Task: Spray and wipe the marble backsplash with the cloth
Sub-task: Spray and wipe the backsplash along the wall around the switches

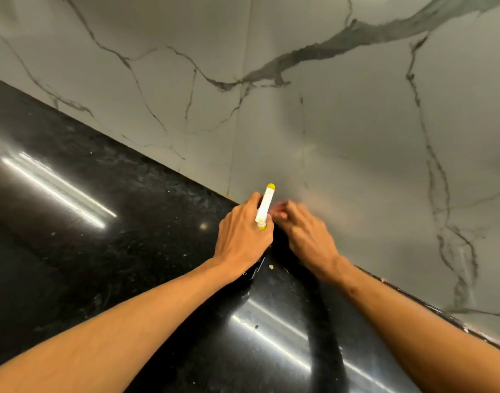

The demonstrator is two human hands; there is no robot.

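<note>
Head view: the person's left hand (243, 236) grips a white spray bottle (265, 207), fingers curled round it, its yellow nozzle pointing at the marble backsplash (342, 131) just above the black countertop (115, 208). The right hand (305, 234) sits just beside the bottle, near the backsplash's lower edge, motion-blurred; its grip cannot be determined.

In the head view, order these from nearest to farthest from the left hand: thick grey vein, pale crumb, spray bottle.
1. spray bottle: held in the left hand.
2. pale crumb: on the black counter, beside the wrist.
3. thick grey vein: high on the backsplash, right.
</note>
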